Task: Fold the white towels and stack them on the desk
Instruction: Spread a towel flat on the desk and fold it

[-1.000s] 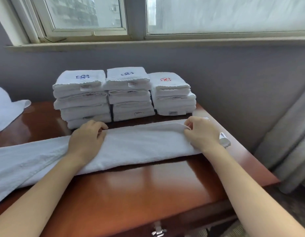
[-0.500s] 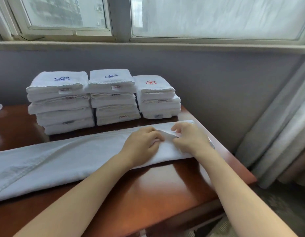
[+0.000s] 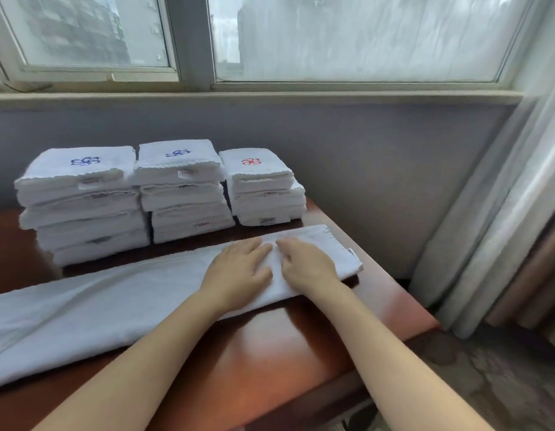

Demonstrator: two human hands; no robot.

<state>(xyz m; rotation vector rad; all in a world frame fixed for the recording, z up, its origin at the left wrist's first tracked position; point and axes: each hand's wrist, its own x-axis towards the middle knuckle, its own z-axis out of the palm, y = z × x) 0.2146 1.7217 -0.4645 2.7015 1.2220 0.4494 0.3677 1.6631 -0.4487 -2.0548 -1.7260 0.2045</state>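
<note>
While flat on the towel (image 3: 114, 309), hands side by side: left hand (image 3: 238, 270), right hand (image 3: 307, 264).

- We see a long white towel (image 3: 114, 309) folded lengthwise into a narrow strip. It lies flat across the glossy reddish-brown desk (image 3: 270, 353), running out of view at the left and ending near the desk's right edge.
- Behind it we count three piles of folded white towels in a row. The left stack (image 3: 80, 206) and middle stack (image 3: 183, 194) carry blue embroidery on top. The right stack (image 3: 263, 191) is lower and carries red.
</note>
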